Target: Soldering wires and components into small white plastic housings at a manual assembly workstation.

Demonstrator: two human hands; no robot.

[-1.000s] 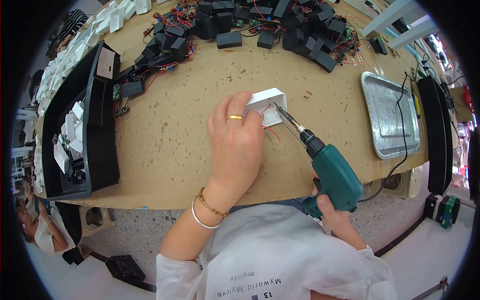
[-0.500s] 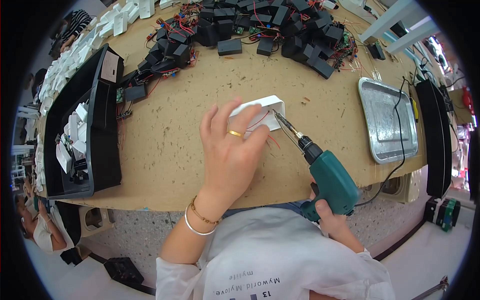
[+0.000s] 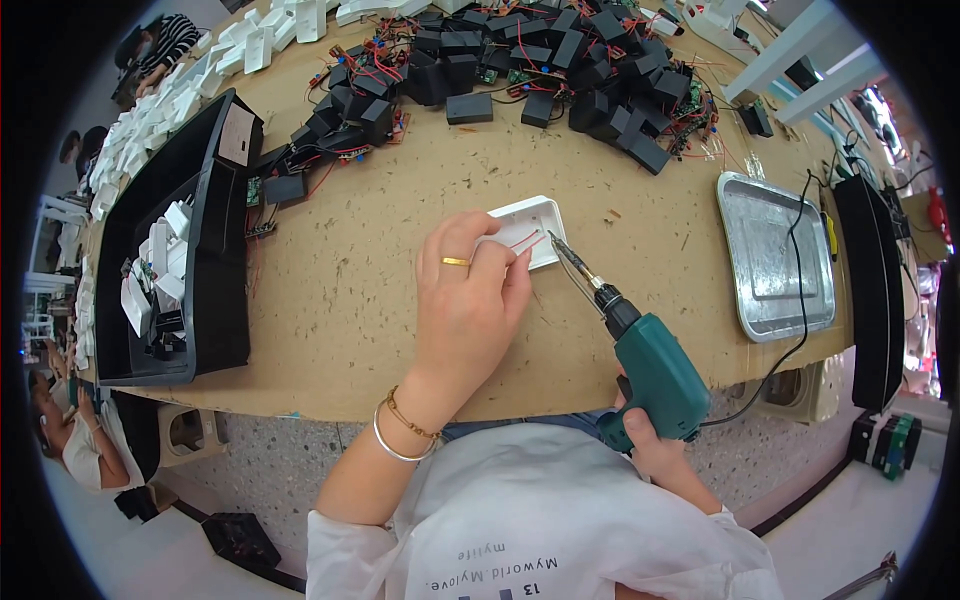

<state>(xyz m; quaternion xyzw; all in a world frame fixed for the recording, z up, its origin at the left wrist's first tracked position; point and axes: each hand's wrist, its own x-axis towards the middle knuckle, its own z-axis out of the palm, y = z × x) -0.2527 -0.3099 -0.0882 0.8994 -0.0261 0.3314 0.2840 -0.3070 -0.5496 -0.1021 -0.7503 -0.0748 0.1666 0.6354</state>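
A shallow white plastic case lies open side up on the table before me. My left hand is closed over its left end, fingers curled and thumb along the near side. Two thin red wires run out from by the fingertips across the inside; the fingers hide their other ends. In my right hand is a green soldering gun, gripped by its handle. Its thin metal tip points up and left into the case's right end, close to the wire ends. Whether it touches them I cannot tell.
Black boxes with red wires and circuit boards are heaped at the back. A black bin with white parts stands left, beside piled white cases. A metal tray lies right, the gun's cord crossing it. Other people sit far left.
The white case now lies flatter, its inside facing up more. My left fingers have curled in more tightly, and the soldering gun has shifted slightly left.
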